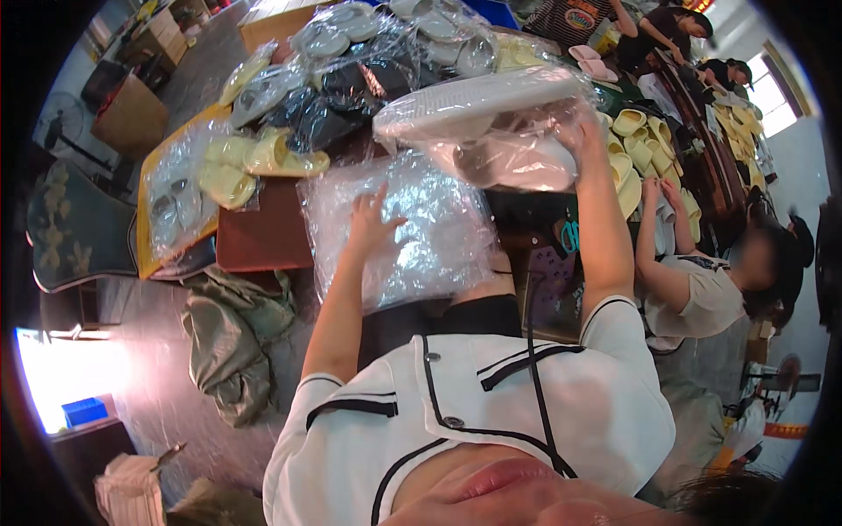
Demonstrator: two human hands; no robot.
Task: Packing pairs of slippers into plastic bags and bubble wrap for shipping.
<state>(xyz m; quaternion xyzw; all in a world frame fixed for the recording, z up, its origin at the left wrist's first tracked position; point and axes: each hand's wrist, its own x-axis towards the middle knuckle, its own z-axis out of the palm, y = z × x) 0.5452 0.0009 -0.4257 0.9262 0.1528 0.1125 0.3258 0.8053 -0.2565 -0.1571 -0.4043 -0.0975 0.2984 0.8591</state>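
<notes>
A pair of white slippers (478, 107) in a clear plastic bag is raised at the right, soles and straps showing through the film. My right hand (582, 131) grips it by its right end. On my lap lies a flat stack of clear plastic bags (443, 223), shiny and wrinkled. Over the left part of that stack is my left hand (375, 226), fingers spread and holding nothing. Whether its fingertips touch the top bag, I cannot tell.
Bagged grey, black and yellow slippers (351, 35) pile up ahead. More bagged yellow slippers (232, 167) lie to the left, by a brown board (263, 223). At my right, a co-worker (702, 289) handles footwear beside loose yellow slippers (645, 145). A patterned chair (74, 223) stands far left.
</notes>
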